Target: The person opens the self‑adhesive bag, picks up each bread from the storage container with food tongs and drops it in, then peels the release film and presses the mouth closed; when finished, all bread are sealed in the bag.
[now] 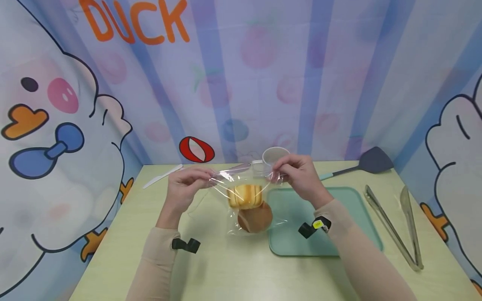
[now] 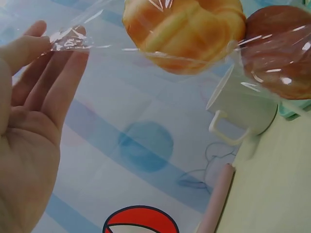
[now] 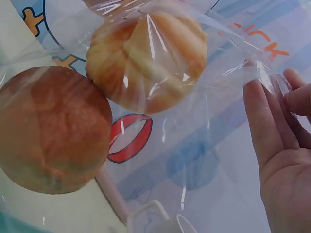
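A clear plastic bag (image 1: 232, 228) hangs over the table, holding a golden ridged bun (image 1: 244, 196) above a round brown bun (image 1: 255, 218). My left hand (image 1: 183, 187) pinches the bag's upper left corner between thumb and fingertips. At the upper right corner, my right hand (image 1: 304, 177) pinches the film the same way. Stretched film runs between both hands. In the left wrist view the golden bun (image 2: 184, 34) and the brown bun (image 2: 279, 51) show through the plastic, side by side. The right wrist view has the brown bun (image 3: 51, 131) closer to the camera.
Behind the bag stands a white mug (image 1: 276, 154) beside a pinkish stick (image 2: 218, 199). A green tray (image 1: 320, 246) lies under my right forearm. Metal tongs (image 1: 393, 234) and a dark spatula (image 1: 374, 161) lie at the right, a white plastic knife (image 1: 162, 176) at the back left.
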`<state>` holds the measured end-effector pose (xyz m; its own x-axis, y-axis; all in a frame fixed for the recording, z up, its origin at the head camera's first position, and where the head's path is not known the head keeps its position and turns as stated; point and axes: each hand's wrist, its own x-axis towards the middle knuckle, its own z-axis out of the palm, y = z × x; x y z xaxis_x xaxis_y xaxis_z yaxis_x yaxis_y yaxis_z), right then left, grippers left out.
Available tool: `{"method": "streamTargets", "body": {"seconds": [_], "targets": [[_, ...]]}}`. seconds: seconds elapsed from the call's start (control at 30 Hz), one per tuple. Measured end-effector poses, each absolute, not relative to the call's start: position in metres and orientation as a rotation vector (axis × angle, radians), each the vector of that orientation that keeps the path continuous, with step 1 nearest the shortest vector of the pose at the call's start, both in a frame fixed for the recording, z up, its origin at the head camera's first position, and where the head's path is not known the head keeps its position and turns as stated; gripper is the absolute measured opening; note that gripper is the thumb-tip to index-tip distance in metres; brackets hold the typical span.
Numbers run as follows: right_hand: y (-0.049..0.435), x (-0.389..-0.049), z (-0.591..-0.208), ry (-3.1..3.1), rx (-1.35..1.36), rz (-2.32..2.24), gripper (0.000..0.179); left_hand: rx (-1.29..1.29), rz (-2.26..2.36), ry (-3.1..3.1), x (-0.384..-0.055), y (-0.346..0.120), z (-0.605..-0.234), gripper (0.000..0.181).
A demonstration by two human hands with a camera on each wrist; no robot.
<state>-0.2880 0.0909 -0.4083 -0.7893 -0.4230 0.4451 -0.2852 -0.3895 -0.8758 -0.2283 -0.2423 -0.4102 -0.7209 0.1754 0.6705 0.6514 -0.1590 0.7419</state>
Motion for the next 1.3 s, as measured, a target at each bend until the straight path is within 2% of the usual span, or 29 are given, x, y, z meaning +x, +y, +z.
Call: {"method": "streamTargets", "body": {"seconds": [0.2,0.27,0.4,0.5,0.6,0.7,0.9,1.13,1.3], "targets": [[0.095,-0.284,-0.403,1.527,-1.018,-2.305,0.045,-1.009,-1.908,-1.765,-0.227,-0.241,-0.406,0.021],[0.096,-0.283,-0.401,1.610,-1.019,-2.273,0.039,-0.966,-1.919,-1.766,-0.225,-0.239,-0.404,0.022],[0.095,-0.281,-0.397,1.936,-0.928,-2.160,0.014,-0.731,-1.859,-1.858,-0.221,-0.233,-0.398,0.018],[0.094,-0.280,-0.395,2.090,-0.859,-2.087,0.013,-0.593,-1.797,-1.940,-0.218,-0.231,-0.395,0.018],[0.095,-0.281,-0.394,2.146,-0.857,-2.059,0.009,-0.573,-1.755,-1.991,-0.216,-0.231,-0.394,0.020],[0.098,-0.284,-0.395,2.186,-0.898,-2.052,0.010,-0.593,-1.726,-2.025,-0.217,-0.232,-0.393,0.020],[0.097,-0.287,-0.396,2.153,-0.914,-2.110,0.027,-0.518,-1.703,-2.104,-0.218,-0.234,-0.391,0.032],[0.091,-0.286,-0.396,2.106,-0.881,-2.172,0.027,-0.494,-1.750,-2.126,-0.220,-0.230,-0.395,0.009],[0.083,-0.281,-0.390,2.097,-0.807,-2.132,0.023,-0.571,-1.994,-1.928,-0.223,-0.213,-0.403,0.010]]}}
